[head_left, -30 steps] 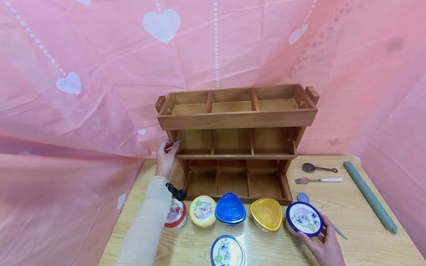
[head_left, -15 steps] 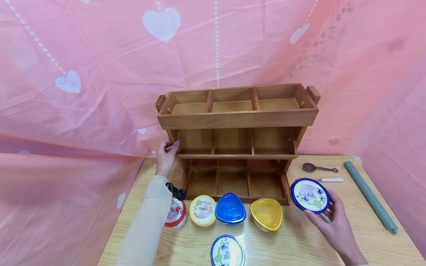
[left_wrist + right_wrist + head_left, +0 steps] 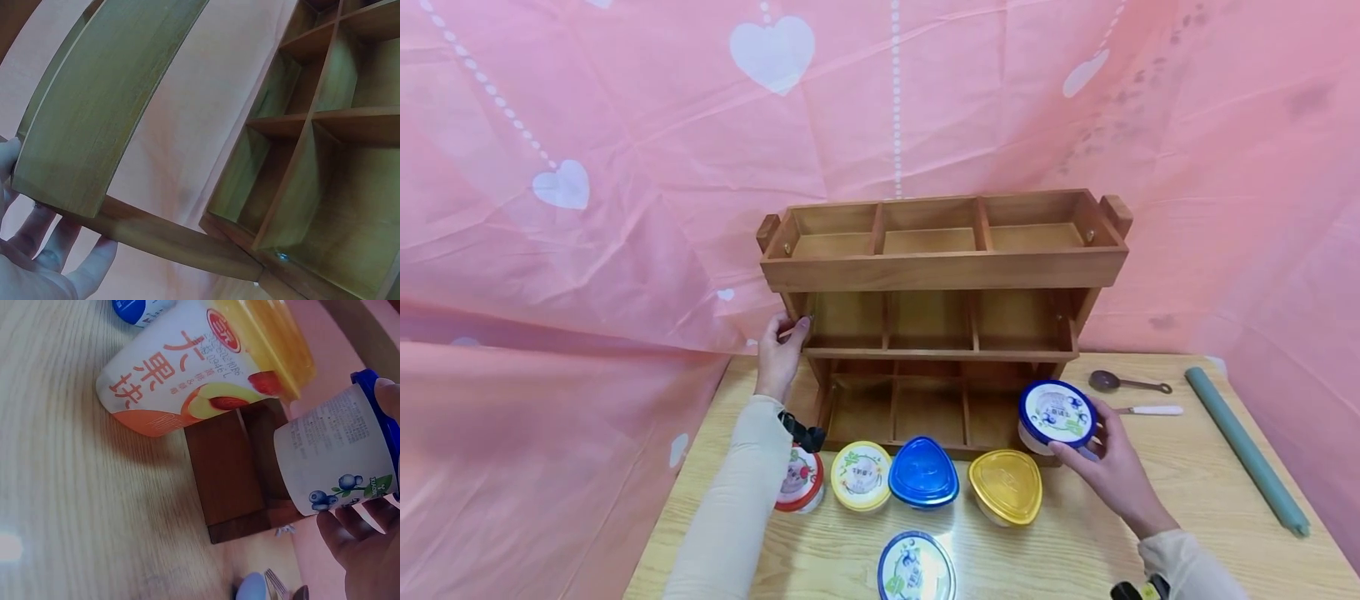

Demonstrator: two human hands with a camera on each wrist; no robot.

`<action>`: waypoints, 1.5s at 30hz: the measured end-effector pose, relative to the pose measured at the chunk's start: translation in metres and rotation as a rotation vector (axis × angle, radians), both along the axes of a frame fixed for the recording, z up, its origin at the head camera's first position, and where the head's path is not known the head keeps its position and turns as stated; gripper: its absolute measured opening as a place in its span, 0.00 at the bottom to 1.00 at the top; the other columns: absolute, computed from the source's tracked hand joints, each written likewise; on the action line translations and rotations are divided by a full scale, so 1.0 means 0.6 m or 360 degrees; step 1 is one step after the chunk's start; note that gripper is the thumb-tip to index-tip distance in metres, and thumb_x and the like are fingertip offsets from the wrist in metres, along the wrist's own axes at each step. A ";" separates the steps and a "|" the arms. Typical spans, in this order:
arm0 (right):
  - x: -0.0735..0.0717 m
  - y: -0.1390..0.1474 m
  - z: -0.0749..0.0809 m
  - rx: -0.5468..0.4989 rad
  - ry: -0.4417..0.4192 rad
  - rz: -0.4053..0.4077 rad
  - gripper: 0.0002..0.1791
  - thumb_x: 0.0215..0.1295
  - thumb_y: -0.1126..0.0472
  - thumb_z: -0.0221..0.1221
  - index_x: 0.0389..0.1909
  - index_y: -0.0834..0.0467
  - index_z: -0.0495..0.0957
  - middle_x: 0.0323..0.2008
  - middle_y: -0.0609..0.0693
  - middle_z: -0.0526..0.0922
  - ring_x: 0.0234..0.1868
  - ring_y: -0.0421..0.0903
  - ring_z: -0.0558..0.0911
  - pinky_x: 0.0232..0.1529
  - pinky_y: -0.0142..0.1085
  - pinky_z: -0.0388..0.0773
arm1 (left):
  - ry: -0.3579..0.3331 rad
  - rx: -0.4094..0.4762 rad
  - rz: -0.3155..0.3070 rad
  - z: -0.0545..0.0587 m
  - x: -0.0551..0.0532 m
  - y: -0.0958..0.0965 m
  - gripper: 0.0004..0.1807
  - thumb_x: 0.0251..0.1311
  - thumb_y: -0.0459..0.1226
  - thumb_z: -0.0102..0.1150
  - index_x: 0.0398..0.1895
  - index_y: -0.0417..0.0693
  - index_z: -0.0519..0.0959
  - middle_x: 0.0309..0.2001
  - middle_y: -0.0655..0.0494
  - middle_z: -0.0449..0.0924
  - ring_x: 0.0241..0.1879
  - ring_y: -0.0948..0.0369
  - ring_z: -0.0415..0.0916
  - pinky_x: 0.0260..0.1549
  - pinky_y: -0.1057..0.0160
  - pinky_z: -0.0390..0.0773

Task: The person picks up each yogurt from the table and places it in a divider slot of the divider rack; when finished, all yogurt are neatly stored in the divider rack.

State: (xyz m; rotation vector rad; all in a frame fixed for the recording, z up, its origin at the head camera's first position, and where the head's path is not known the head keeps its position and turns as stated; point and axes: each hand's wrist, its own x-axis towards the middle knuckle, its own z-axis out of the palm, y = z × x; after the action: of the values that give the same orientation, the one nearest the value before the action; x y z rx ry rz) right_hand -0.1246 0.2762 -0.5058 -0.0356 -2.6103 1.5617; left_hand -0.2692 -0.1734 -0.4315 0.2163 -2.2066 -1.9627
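My right hand grips a white yogurt cup with a dark blue lid and blueberries on its label. In the head view the cup is over the bottom tray's right compartment at its front edge. The right wrist view shows the cup raised off the table, thumb at the lid and fingers around the side. My left hand holds the left end of the middle tray of a three-tier wooden rack. In the left wrist view its fingers curl under the wooden board; part of the hand is out of frame.
Along the rack's front stand cups with red, yellow, blue and gold lids. Another blueberry cup is nearer. At right lie a brown spoon, a white-handled fork and a green roll.
My right hand has lifted the blueberry cup off the table at the right and carried it up, then left to the bottom tray. The left hand keeps its hold on the rack.
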 end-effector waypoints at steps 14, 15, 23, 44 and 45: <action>-0.070 -0.021 -0.013 -0.0061 -0.0237 0.0210 0.55 0.63 0.49 0.66 0.77 0.62 0.39 0.71 0.68 0.55 0.68 0.66 0.64 0.57 0.32 0.77 | -0.0014 0.0006 0.0007 -0.001 -0.003 -0.001 0.20 0.69 0.47 0.57 0.58 0.48 0.73 0.58 0.49 0.72 0.59 0.52 0.70 0.65 0.52 0.70; -0.074 -0.022 -0.014 -0.0042 -0.0246 0.0218 0.55 0.63 0.48 0.66 0.77 0.62 0.39 0.71 0.68 0.55 0.68 0.66 0.64 0.58 0.36 0.77 | -0.0023 -0.0002 0.0005 0.000 -0.002 0.000 0.21 0.69 0.48 0.56 0.59 0.48 0.72 0.59 0.49 0.71 0.60 0.52 0.70 0.65 0.52 0.70; -0.094 -0.032 -0.028 0.0086 -0.0278 0.0294 0.54 0.61 0.46 0.66 0.75 0.64 0.42 0.69 0.70 0.58 0.67 0.66 0.66 0.64 0.55 0.69 | -0.0047 -0.0040 0.0018 0.003 0.001 0.002 0.19 0.69 0.48 0.56 0.58 0.50 0.72 0.58 0.50 0.72 0.61 0.52 0.70 0.65 0.52 0.70; -0.109 -0.038 -0.040 0.0318 -0.0377 0.0365 0.60 0.59 0.37 0.65 0.75 0.68 0.42 0.70 0.74 0.56 0.68 0.71 0.64 0.65 0.63 0.63 | -0.0012 -0.0028 0.0017 0.001 0.000 0.000 0.19 0.69 0.46 0.56 0.57 0.49 0.72 0.57 0.50 0.72 0.59 0.53 0.71 0.64 0.52 0.71; -0.108 -0.037 -0.038 0.0326 -0.0381 0.0363 0.60 0.59 0.37 0.64 0.75 0.68 0.42 0.71 0.74 0.55 0.68 0.72 0.63 0.65 0.62 0.64 | -0.0010 -0.0027 0.0018 0.001 0.000 0.000 0.18 0.69 0.46 0.56 0.57 0.48 0.72 0.57 0.50 0.73 0.58 0.53 0.71 0.63 0.53 0.72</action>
State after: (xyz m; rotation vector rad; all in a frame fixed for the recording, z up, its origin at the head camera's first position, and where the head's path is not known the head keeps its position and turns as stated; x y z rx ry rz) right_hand -0.1894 0.2538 -0.5284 0.1003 -3.0453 1.4214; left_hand -0.2692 -0.1733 -0.4306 0.2320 -2.2203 -1.9393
